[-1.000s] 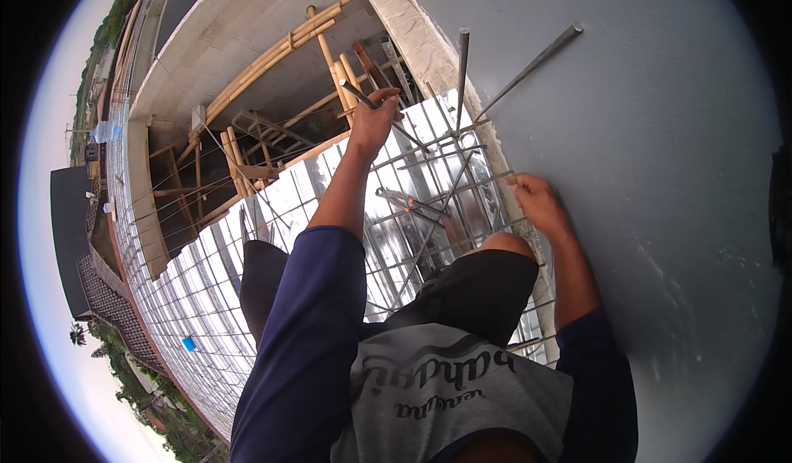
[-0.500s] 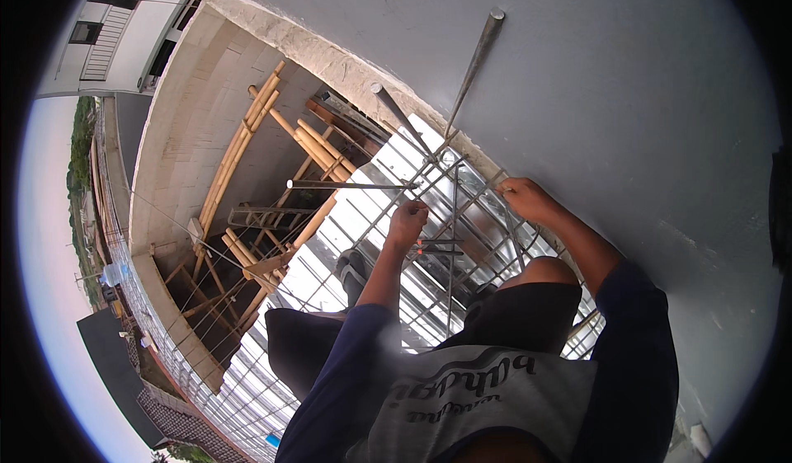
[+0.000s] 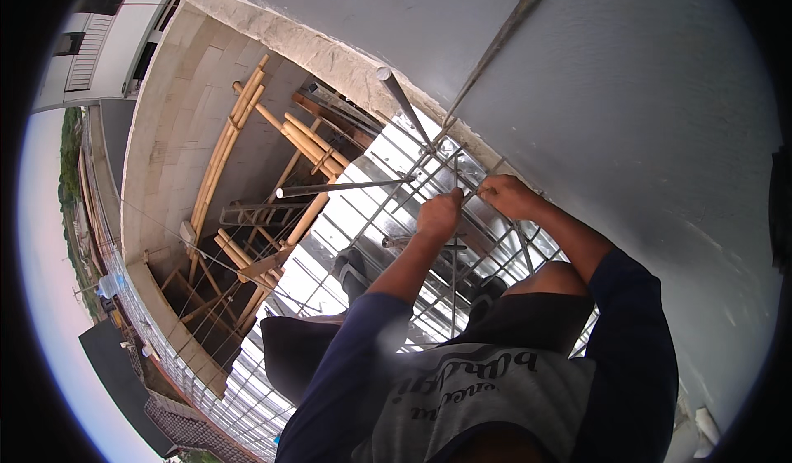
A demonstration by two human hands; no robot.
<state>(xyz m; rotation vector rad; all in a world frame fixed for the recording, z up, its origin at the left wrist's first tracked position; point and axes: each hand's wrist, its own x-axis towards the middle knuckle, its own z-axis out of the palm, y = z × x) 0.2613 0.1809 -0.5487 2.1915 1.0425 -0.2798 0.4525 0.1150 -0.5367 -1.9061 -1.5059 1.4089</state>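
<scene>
My left hand [image 3: 440, 216] is closed, fingers curled, just above the crossing steel bars of the rebar mesh [image 3: 396, 189]. My right hand [image 3: 506, 197] is pinched shut close beside it, next to the grey wall [image 3: 627, 125]. Whatever the fingers grip is too small to make out. Behind my left wrist lies a dark metal piece [image 3: 398, 241], partly hidden. Just beyond my hands, upright steel bars [image 3: 495, 47] rise from the mesh.
Shiny corrugated metal sheeting [image 3: 371, 216] lies under the mesh, with my sandalled foot [image 3: 352, 269] on it. To the left, an opening drops beside bamboo poles [image 3: 235, 141] and a pale block wall [image 3: 177, 117]. Another bar [image 3: 338, 189] sticks out leftward.
My left hand has moved right and slightly up, close to my right hand. My right hand has shifted slightly left. Orange handles seen near my left wrist are no longer visible.
</scene>
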